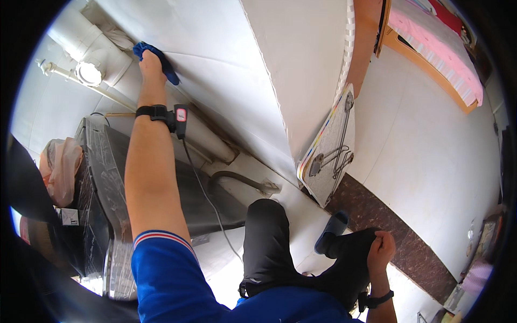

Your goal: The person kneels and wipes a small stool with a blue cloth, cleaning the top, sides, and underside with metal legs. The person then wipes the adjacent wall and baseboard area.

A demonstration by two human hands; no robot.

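My left arm reaches far up to the white wall (pixel 204 48). My left hand (pixel 151 62) is closed on a blue cloth (pixel 170 71), which lies against the wall surface. Beside that hand runs a thick white pipe (pixel 81 37). My right hand (pixel 381 248) rests by my bent knee in dark trousers, its fingers curled in and nothing visible in them. A black strap with a small device sits on my left forearm, and a cable hangs from it.
A dark, plastic-covered appliance (pixel 99 204) stands left, with a pinkish plastic bag (pixel 65 169) beside it. A grey hose (pixel 237 176) enters the floor. A folded ironing-board-like panel with metal legs (pixel 328 156) leans at the wall corner. A pink-covered bed (pixel 431 48) is far right.
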